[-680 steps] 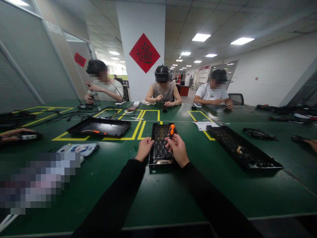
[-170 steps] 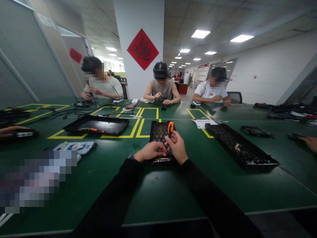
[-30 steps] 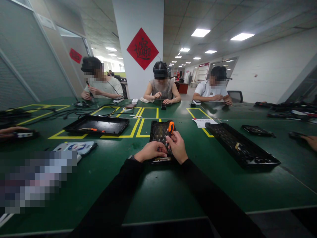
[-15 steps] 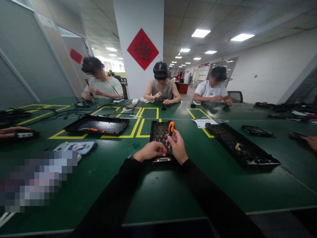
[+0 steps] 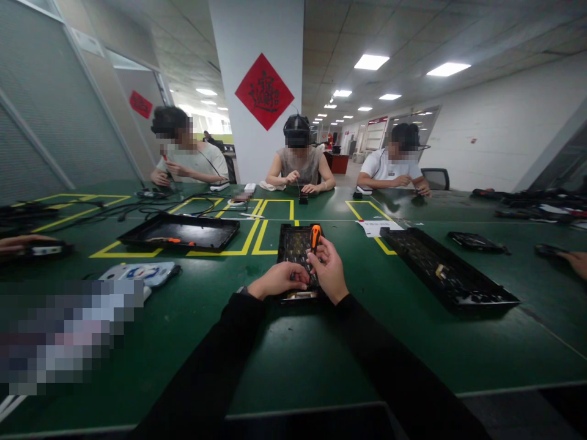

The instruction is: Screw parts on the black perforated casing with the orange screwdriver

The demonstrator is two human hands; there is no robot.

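Observation:
A black tray [image 5: 287,235] with many small parts in it lies on the green table in front of me. My right hand [image 5: 331,269] is closed round an orange and black screwdriver [image 5: 315,235], held nearly upright over the tray's right side, handle up. Its tip is hidden behind my fingers. Over the tray's near left part, my left hand [image 5: 282,279] has its fingers pinched together; whatever they grip is too small to name. A pale metallic piece [image 5: 300,295] shows at the tray's near end, below both hands.
Black trays lie at left [image 5: 202,243] and right [image 5: 447,269]. A clear-blue case [image 5: 158,273] and a pixelated object are at near left. Cables [image 5: 137,208] cross the far left. Three people sit opposite; other people's hands show at both edges.
The screwdriver handle has tipped slightly to the left and stands more upright. My right hand has turned a little with it; my left hand has hardly moved.

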